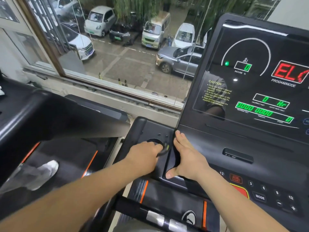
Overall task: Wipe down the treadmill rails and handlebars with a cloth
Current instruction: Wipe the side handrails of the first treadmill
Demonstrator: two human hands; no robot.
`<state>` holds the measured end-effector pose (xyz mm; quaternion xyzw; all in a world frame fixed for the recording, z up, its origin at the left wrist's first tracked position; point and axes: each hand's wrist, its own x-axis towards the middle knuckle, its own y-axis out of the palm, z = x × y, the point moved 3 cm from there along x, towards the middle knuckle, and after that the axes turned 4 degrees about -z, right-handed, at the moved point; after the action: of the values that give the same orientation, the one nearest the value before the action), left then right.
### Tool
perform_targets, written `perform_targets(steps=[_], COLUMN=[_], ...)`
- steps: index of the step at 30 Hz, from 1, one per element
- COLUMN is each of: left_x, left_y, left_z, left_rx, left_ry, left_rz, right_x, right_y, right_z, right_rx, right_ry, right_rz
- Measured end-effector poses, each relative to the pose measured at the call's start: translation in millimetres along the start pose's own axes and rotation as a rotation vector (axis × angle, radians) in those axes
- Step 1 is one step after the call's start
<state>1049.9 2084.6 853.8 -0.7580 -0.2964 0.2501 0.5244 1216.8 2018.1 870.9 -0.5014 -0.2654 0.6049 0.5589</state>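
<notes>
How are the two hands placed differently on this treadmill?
The left hand reaches into the round cup holder with fingers curled down; the right hand lies flat with straight fingers and spread thumb. The left sits over the side tray; the right rests along the console edge. Both are bare and palm-down.

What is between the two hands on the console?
Head view: a narrow strip of black console with a yellow-green mark separates left hand and right hand.

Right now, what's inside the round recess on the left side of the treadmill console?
The left hand reaches into the round recess, its fingers on a dark item with yellow-green marks. The hand covers the rest, so the bottom is hidden.
</notes>
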Motion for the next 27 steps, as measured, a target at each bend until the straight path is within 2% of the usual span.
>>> perform_targets(steps=[2, 4, 5, 7, 9, 11, 16, 17, 18, 19, 20, 23, 24, 26, 27], left_x=[0, 0, 0, 4, 9, 15, 14, 13, 13, 14, 14, -1, -7, -21, -25], left_y=[-13, -21, -20, -14, -8, -2, -4, -4, -3, -1, 3, 13, 10, -3, -4], left_z=[13, 25, 31, 22, -4, -21, 18, 23, 25, 22, 14, -21, -22, -4, 13], left_rx=[0.366, 0.605, 0.703, 0.703, 0.481, 0.151, -0.646, -0.780, -0.818, -0.730, -0.539, 0.156, 0.279, 0.374, 0.389], left_ry=[0.256, 0.449, 0.473, 0.353, 0.082, -0.190, -0.604, -0.656, -0.663, -0.615, -0.503, -0.005, 0.152, 0.433, 0.490], left_rz=[0.086, 0.048, 0.029, 0.023, 0.065, 0.090, -0.005, 0.001, 0.006, 0.002, -0.009, 0.046, 0.076, 0.029, 0.003], right_x=[0, -1, -1, 0, -1, 0, -1, -1, -1, 0, 0, 0, 0, 0, 0], right_y=[0, 0, 0, 0, 0, 0, -1, -1, -1, -1, -1, 0, 1, 1, 1], right_z=[0, 0, 0, 0, 0, 0, 0, 0, 0, 0, 0, -2, -2, -3, -3], right_rx=[0.004, -0.008, -0.012, -0.012, -0.014, -0.009, -0.003, 0.000, 0.003, 0.005, 0.005, 0.016, 0.017, 0.005, 0.001], right_ry=[0.001, -0.003, -0.004, -0.004, -0.011, -0.015, -0.018, -0.019, -0.019, -0.017, -0.014, -0.008, -0.011, -0.014, -0.015], right_rz=[-0.005, -0.004, -0.004, -0.004, -0.001, -0.004, -0.008, -0.007, -0.009, -0.011, -0.010, -0.018, -0.020, -0.022, -0.021])
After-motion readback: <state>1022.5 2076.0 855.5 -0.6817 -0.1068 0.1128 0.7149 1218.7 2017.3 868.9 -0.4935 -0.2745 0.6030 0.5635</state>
